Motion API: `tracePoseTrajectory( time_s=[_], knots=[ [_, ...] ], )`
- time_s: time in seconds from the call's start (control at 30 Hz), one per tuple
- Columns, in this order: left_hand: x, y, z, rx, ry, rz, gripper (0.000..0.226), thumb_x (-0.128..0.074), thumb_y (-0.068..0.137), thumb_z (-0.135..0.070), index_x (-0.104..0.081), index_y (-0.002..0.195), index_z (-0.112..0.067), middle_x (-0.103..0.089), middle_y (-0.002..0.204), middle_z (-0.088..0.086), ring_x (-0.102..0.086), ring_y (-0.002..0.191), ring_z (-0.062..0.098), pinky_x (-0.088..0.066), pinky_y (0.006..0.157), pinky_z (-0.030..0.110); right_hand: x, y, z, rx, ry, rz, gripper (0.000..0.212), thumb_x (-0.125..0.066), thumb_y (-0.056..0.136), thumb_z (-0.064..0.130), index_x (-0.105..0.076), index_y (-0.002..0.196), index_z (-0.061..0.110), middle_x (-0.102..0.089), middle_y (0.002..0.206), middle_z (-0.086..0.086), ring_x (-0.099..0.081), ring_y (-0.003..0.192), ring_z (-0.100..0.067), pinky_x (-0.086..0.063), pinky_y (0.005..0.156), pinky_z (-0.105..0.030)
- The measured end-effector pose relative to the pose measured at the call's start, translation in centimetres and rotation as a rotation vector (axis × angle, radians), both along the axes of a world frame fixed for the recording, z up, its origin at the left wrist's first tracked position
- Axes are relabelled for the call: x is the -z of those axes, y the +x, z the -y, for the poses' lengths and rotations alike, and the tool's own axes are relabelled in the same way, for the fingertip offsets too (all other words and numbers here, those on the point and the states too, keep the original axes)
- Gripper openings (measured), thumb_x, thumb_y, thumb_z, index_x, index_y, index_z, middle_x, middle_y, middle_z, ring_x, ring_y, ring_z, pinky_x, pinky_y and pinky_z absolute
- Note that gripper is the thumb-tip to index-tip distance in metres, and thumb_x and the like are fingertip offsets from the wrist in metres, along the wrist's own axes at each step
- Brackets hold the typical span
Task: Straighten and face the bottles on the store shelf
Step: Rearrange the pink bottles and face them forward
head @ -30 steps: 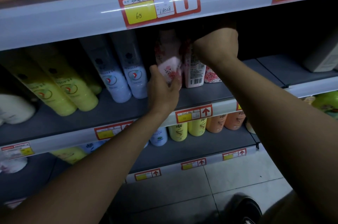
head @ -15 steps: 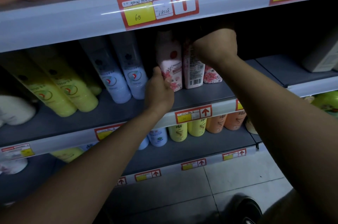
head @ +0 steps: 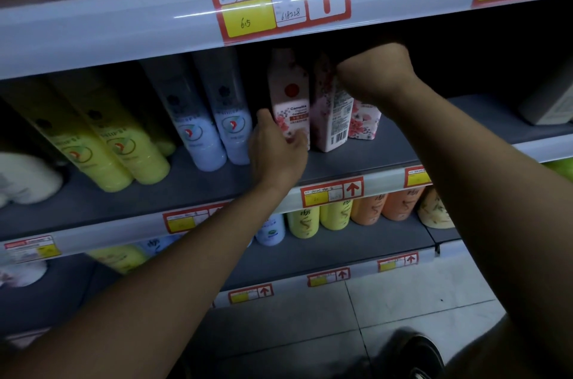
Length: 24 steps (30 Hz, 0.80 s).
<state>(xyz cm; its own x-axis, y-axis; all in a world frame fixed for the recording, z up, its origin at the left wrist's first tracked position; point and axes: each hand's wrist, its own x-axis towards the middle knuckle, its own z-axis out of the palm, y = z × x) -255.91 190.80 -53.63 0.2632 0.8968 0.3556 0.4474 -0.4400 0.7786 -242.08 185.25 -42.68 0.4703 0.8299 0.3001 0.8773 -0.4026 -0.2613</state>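
shelf (head: 356, 161): middle tier, carrying the pink bottles
left hand (head: 276, 152): grip closed on camellia bottle (head: 291, 99), label facing out
right hand (head: 372, 75): grip state cannot tell, on barcode bottle (head: 331, 118), just right of left grip

Grey shelf (head: 356, 161): yellow (head: 124, 155), blue (head: 217, 130), pink floral bottles (head: 291, 99) standing.
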Motion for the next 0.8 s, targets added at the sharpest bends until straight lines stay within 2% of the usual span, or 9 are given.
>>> tracePoseTrajectory(
  time_s=[0.1, 0.23, 0.33, 0.43, 0.5, 0.57, 0.63, 0.67, 0.8],
  knots=[
    [-0.1, 0.5, 0.0, -0.001, -0.032, 0.030, 0.046, -0.080, 0.079, -0.036, -0.044, 0.097, -0.014, -0.066, 0.100, 0.004, -0.062, 0.088, 0.019, -0.042, 0.068, 0.028, 0.3, 0.4, -0.1, 0.002, -0.040, 0.068, 0.030, -0.038, 0.098, 0.007, -0.065, 0.111, 0.006, -0.067, 0.105, -0.012, -0.060, 0.089, -0.033, -0.031, 0.054, -0.031],
    [-0.3, 0.8, -0.2, -0.025, -0.038, 0.025, 0.051, -0.080, 0.080, -0.041, -0.041, 0.096, -0.014, -0.060, 0.094, 0.001, -0.058, 0.085, 0.020, -0.041, 0.067, 0.029, 0.1, 0.7, 0.0, 0.040, 0.019, 0.016, 0.026, -0.042, 0.094, 0.010, -0.067, 0.100, 0.008, -0.069, 0.098, -0.007, -0.062, 0.081, -0.028, -0.049, 0.061, -0.035],
    [-0.2, 0.9, -0.2, -0.028, -0.015, 0.027, 0.046, -0.077, 0.084, -0.039, -0.041, 0.096, -0.014, -0.064, 0.097, 0.004, -0.063, 0.089, 0.024, -0.048, 0.070, 0.033, 0.1, 0.7, 0.1, 0.108, 0.023, 0.006, 0.017, -0.044, 0.095, 0.015, -0.060, 0.091, 0.015, -0.064, 0.091, -0.006, -0.059, 0.074, -0.027, -0.037, 0.052, -0.030],
    [0.1, 1.1, -0.1, -0.024, 0.001, 0.021, 0.041, -0.074, 0.087, -0.035, -0.039, 0.098, -0.015, -0.068, 0.107, 0.008, -0.066, 0.096, 0.025, -0.048, 0.072, 0.030, -0.2, 0.2, 0.6, 0.179, 0.088, 0.005, 0.017, -0.048, 0.100, 0.025, -0.062, 0.094, 0.018, -0.062, 0.099, -0.010, -0.063, 0.099, -0.036, -0.037, 0.068, -0.033],
    [0.2, 1.3, -0.1, -0.027, 0.007, 0.020, 0.040, -0.072, 0.087, -0.034, -0.038, 0.098, -0.017, -0.069, 0.109, 0.008, -0.067, 0.099, 0.025, -0.051, 0.074, 0.032, -0.3, -0.1, 1.0, 0.212, 0.176, -0.005, 0.023, -0.050, 0.100, 0.033, -0.066, 0.110, 0.019, -0.066, 0.115, -0.011, -0.061, 0.110, -0.037, -0.036, 0.075, -0.032],
    [0.2, 1.4, -0.1, -0.025, 0.015, 0.019, 0.040, -0.072, 0.087, -0.035, -0.038, 0.098, -0.017, -0.070, 0.109, 0.008, -0.068, 0.098, 0.026, -0.054, 0.076, 0.035, 0.0, 0.0, 1.0, 0.174, 0.213, -0.054, 0.021, -0.050, 0.098, 0.037, -0.064, 0.094, 0.021, -0.066, 0.102, -0.008, -0.062, 0.095, -0.033, -0.037, 0.072, -0.031],
    [0.2, 1.3, -0.2, -0.025, 0.012, 0.020, 0.040, -0.072, 0.087, -0.034, -0.038, 0.099, -0.016, -0.070, 0.108, 0.008, -0.068, 0.097, 0.026, -0.055, 0.076, 0.036, 0.1, 0.2, 0.9, 0.109, 0.162, -0.146, 0.029, -0.048, 0.093, 0.036, -0.048, 0.069, 0.020, -0.056, 0.075, 0.000, -0.054, 0.070, -0.023, -0.035, 0.058, -0.027],
    [0.2, 1.3, -0.2, -0.023, 0.010, 0.022, 0.040, -0.072, 0.087, -0.034, -0.038, 0.099, -0.016, -0.070, 0.108, 0.008, -0.068, 0.097, 0.026, -0.056, 0.076, 0.038, 0.2, 0.4, 0.7, 0.080, 0.134, -0.172, 0.030, -0.046, 0.092, 0.034, -0.044, 0.066, 0.020, -0.052, 0.069, 0.002, -0.052, 0.065, -0.022, -0.033, 0.053, -0.026],
    [0.1, 1.3, 0.0, -0.022, 0.014, 0.017, 0.040, -0.071, 0.087, -0.035, -0.037, 0.100, -0.018, -0.069, 0.110, 0.008, -0.068, 0.099, 0.027, -0.057, 0.078, 0.043, 0.3, 0.6, 0.5, 0.069, 0.143, -0.209, 0.025, -0.040, 0.084, 0.037, -0.052, 0.070, 0.019, -0.064, 0.082, -0.004, -0.064, 0.079, -0.028, -0.046, 0.057, -0.033]
  ],
)
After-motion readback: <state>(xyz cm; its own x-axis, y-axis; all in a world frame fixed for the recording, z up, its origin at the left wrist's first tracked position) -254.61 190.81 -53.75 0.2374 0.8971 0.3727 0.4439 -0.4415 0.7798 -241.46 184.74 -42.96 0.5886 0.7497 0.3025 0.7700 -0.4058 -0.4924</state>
